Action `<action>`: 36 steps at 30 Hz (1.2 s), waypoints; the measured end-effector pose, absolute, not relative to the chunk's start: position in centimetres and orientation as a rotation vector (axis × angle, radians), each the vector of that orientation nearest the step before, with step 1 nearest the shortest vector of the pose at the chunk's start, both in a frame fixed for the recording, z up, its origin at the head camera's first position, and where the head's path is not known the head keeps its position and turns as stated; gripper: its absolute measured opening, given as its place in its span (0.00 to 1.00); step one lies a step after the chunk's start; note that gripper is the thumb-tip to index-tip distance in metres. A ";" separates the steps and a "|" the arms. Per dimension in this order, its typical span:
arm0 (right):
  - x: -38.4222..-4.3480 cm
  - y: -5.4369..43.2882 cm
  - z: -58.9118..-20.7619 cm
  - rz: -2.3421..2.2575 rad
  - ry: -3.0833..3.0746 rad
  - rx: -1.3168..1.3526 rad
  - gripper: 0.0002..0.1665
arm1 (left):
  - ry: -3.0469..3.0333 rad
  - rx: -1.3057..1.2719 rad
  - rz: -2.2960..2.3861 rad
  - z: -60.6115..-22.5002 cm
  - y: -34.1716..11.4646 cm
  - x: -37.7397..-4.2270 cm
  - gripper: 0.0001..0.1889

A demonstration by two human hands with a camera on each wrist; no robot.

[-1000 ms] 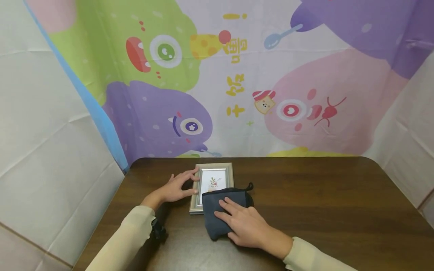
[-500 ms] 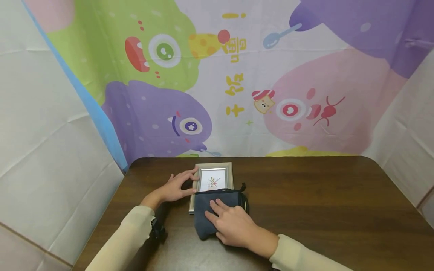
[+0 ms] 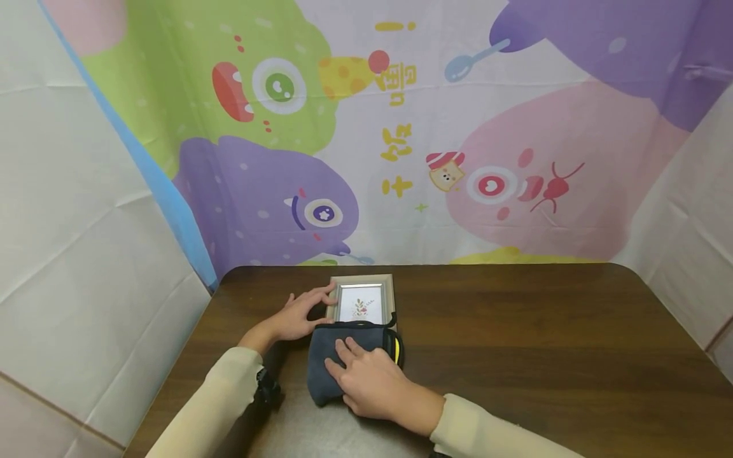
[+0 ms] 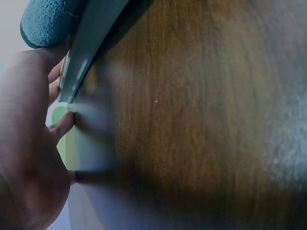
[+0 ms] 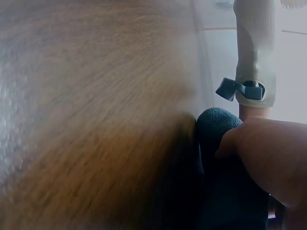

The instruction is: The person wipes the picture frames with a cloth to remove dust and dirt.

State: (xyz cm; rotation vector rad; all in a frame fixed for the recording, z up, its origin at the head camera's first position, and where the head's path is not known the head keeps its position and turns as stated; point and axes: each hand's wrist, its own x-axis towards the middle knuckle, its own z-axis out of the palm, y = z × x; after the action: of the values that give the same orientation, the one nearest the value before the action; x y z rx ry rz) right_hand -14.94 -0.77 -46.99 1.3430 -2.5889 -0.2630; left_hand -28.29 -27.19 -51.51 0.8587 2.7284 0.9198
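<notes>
On the table lies a light-coloured picture frame (image 3: 389, 294) with a plant print. A folded, dark grey-blue cloth (image 3: 323, 366) with black edging covers its near part; some yellow shows at the fold. My right hand (image 3: 375, 385) holds the cloth from above, fingers spread over it, and its thumb touches the near side in the right wrist view. The fingers of my left hand (image 3: 294, 318) rest against the frame's left side. In the left wrist view, two fingers of that hand touch the table, and the cloth's fuzzy edge (image 4: 48, 24) lies close to its thumb.
The brown wooden table (image 3: 515, 356) has a rounded far edge. Behind it hangs a cartoon-printed curtain (image 3: 418, 229), with pale panels (image 3: 86, 254) at both sides. A dark wrist device (image 3: 266, 387) sits at the left cuff.
My right hand has slid the cloth leftward across the frame's near part, so it now reaches beyond the left side. My left hand and the frame stay in place.
</notes>
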 end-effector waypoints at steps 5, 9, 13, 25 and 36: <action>-15.1 -0.5 -47.2 -0.246 -2.596 1.330 0.38 | 2.712 0.805 0.911 -50.1 -26.6 -27.4 0.20; -15.1 -0.1 -47.4 -0.220 -2.626 1.319 0.39 | 2.718 0.770 0.877 -49.6 -26.3 -27.1 0.19; -15.1 0.3 -47.5 -0.200 -2.654 1.301 0.40 | 2.726 0.740 0.836 -49.6 -26.2 -27.2 0.18; -14.9 2.7 -47.5 -0.077 -2.715 1.267 0.39 | 2.714 0.699 0.838 -49.6 -26.3 -27.3 0.19; -14.8 6.3 -47.8 0.031 -2.722 1.222 0.37 | 2.699 0.710 0.869 -49.5 -26.3 -27.2 0.18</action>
State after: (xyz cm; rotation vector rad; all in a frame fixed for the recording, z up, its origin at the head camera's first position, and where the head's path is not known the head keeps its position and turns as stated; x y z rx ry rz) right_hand -14.78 6.29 -47.80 1.2222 -2.7224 0.0309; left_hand -27.19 -26.34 -49.53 0.7102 2.6990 0.8692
